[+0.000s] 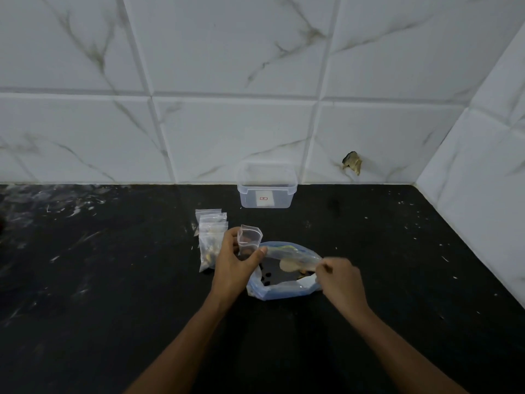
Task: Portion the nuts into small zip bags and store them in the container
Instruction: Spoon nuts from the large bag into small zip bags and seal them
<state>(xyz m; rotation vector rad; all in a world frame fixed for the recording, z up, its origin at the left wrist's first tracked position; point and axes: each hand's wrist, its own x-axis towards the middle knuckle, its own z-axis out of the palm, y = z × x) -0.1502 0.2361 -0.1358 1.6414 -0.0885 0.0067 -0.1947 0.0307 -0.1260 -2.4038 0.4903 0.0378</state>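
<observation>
**A:** Where's the small zip bag [249, 240] now?

**B:** Mid-frame, upright, mouth up, my left hand [234, 261] pinching it just left of the big blue-edged nut bag [287, 273] on the black surface [113, 280]. My right hand [339, 278] pinches that crinkly bag's rim.

**A:** Container?

**B:** The clear tub [267, 185] is above, by the wall.

- The desk [113, 280] looks like black stone, dull, with pale flecks and smears.
- The wall tiles [227, 52] are glossy white with grey marble veining.
- The container [267, 186] is clear, smooth plastic with a paper label.
- The small zip bags [211, 240] and the large bag [284, 291] are thin, clear, crinkled plastic film.
</observation>
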